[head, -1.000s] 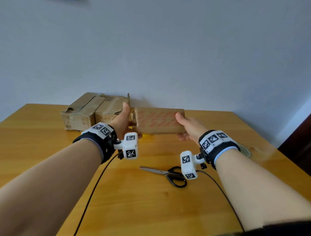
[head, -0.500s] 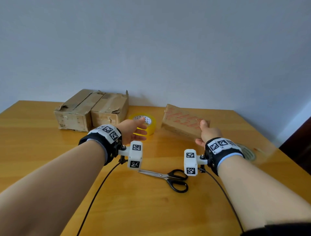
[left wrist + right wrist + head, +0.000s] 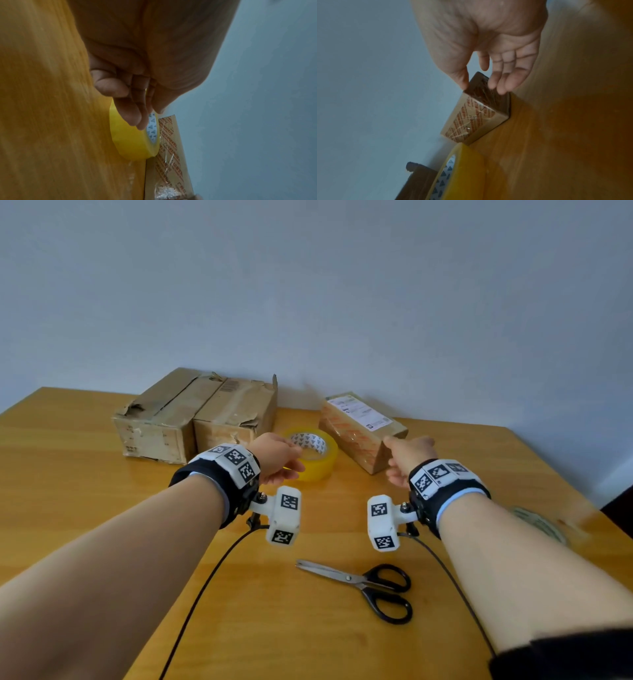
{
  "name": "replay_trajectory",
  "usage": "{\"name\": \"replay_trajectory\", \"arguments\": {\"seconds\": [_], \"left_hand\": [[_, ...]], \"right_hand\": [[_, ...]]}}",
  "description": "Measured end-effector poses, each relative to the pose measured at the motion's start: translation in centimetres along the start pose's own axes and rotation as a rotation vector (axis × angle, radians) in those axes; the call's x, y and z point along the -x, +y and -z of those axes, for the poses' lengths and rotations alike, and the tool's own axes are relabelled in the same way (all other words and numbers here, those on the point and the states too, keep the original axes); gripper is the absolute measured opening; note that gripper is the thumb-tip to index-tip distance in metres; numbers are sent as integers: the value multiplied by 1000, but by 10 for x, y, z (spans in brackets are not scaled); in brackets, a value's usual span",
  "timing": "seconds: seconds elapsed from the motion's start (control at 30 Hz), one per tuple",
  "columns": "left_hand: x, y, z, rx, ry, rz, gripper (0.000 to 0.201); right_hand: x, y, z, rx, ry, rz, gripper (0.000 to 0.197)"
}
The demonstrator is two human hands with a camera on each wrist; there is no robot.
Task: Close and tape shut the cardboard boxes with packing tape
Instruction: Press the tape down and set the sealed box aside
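Left grip (image 3: 279, 455) curled on flat-lying tape roll (image 3: 317, 455); right grip (image 3: 406, 455) loose-fingered at small box (image 3: 359, 428), long axis toward wall.

Black-handled scissors (image 3: 363, 587) lie shut near the wooden desk's (image 3: 68, 474) front edge; a round mat (image 3: 537, 525) sits at its right edge.

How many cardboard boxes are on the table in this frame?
3. Two worn boxes sit side by side at the back left: left box, right box. A smaller labelled box lies right of the tape roll, by the right hand. None seem hidden.
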State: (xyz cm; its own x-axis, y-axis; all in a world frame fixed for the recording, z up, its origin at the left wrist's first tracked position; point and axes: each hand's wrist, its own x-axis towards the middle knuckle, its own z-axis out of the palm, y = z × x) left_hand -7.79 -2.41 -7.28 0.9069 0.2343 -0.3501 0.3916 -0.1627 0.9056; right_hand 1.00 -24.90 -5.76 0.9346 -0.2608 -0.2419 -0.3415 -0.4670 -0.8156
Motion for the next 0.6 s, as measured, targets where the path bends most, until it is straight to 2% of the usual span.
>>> {"name": "replay_trajectory", "arguments": {"seconds": [0.13, 0.27, 0.37, 0.4, 0.47, 0.53, 0.6], "left_hand": [[-5, -3, 5, 5, -38, 2, 16], [-5, -3, 7, 5, -72, -31, 12], [-1, 0, 8, -19, -71, -70, 10], [0, 1, 9, -29, -68, -100, 9], [3, 6, 14, -50, -50, -177, 10], [8, 12, 21, -62, -16, -263, 12], [12, 16, 30, -42, 19, -347, 12]], "right_hand": [[-6, -9, -27, -100, 53, 67, 29], [-5, -9, -40, -109, 110, 113, 29], [-2, -13, -50, -40, 41, 141, 19], [1, -16, -55, -10, -1, 172, 12], [9, -24, -65, 47, -48, 251, 22], [21, -32, -73, 112, -40, 345, 29], [35, -40, -78, 174, -38, 429, 25]]}}
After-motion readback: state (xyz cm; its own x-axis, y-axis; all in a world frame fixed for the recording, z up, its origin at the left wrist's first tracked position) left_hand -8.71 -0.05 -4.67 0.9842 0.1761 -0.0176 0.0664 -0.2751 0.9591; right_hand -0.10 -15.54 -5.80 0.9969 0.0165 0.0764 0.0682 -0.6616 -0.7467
